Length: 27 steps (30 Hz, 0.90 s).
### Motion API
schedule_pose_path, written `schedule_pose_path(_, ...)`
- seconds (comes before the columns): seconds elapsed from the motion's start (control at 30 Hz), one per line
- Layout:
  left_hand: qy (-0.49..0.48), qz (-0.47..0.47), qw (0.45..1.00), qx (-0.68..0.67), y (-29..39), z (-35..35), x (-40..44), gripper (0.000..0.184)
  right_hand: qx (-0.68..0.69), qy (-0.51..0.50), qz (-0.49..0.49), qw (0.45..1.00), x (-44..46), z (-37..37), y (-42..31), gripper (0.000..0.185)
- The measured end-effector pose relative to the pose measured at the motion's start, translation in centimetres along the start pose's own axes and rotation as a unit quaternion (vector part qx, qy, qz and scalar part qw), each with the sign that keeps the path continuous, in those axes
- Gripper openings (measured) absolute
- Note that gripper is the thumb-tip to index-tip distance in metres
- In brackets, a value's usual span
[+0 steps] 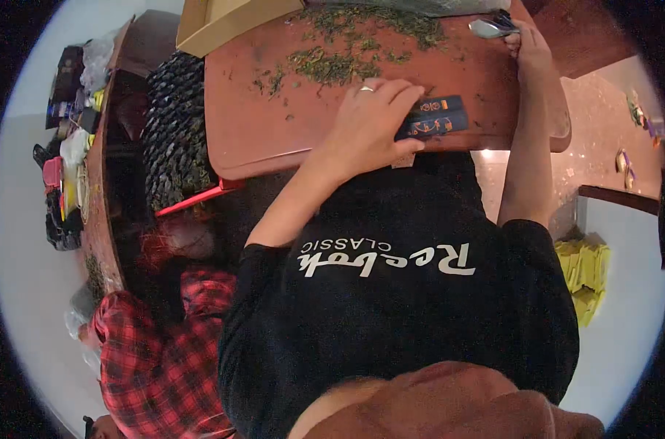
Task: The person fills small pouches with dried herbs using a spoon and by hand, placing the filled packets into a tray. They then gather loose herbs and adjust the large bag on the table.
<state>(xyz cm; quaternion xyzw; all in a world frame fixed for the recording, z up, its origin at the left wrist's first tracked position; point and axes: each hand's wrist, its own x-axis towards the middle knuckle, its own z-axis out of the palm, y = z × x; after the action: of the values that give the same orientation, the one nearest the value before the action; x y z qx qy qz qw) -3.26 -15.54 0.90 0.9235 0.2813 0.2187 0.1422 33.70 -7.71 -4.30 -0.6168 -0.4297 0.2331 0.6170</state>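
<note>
My left hand [376, 124], a ring on one finger, spans the left end of a small dark box with orange print [438, 117], thumb and forefinger at opposite edges. The box lies at the near edge of a reddish-brown table [267, 132]. At the table's far right, my right hand [526, 45] is closed around a shiny metal spoon [487, 28]. Its fingers are partly hidden. Loose dried green leaves [329, 66] are scattered over the table beyond my left hand, with more leaves [391, 22] farther back.
An open cardboard box [234, 22] sits at the back left, near a clear plastic bag [435, 6]. Left of the table are many dark, leaf-filled pieces [175, 124] in a red-edged tray [197, 197]. A person in a red checked shirt [164, 358] is close on my left. Yellow packets [583, 274] are at right.
</note>
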Motion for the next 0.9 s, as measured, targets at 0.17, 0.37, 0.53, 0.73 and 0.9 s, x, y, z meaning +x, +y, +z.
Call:
schedule_pose_path(0.17,-0.036,-0.029,0.998,0.053,0.5,1.7,1.6,0.065,0.011,-0.006,-0.019,1.0,-0.3,0.1,-0.3,0.028)
schedule_pose_path(0.37,-0.034,-0.039,0.996,0.073,-0.4,1.3,3.0,0.064,-0.06,0.023,-0.118,0.991,-1.6,0.7,-1.5,0.029)
schedule_pose_path(0.53,0.083,-0.043,0.996,-0.002,-3.0,0.6,5.5,0.061,0.006,0.057,-0.119,0.991,-1.7,0.7,-1.5,0.03)
schedule_pose_path(0.73,0.241,-0.061,0.964,-0.1,-4.9,1.8,9.6,0.056,0.049,0.064,-0.091,0.993,-2.9,0.5,-4.2,0.026)
schedule_pose_path(0.9,0.317,-0.015,0.938,-0.14,-6.0,3.5,11.6,0.053,0.151,0.054,-0.088,0.983,-3.3,0.1,-5.8,0.025)
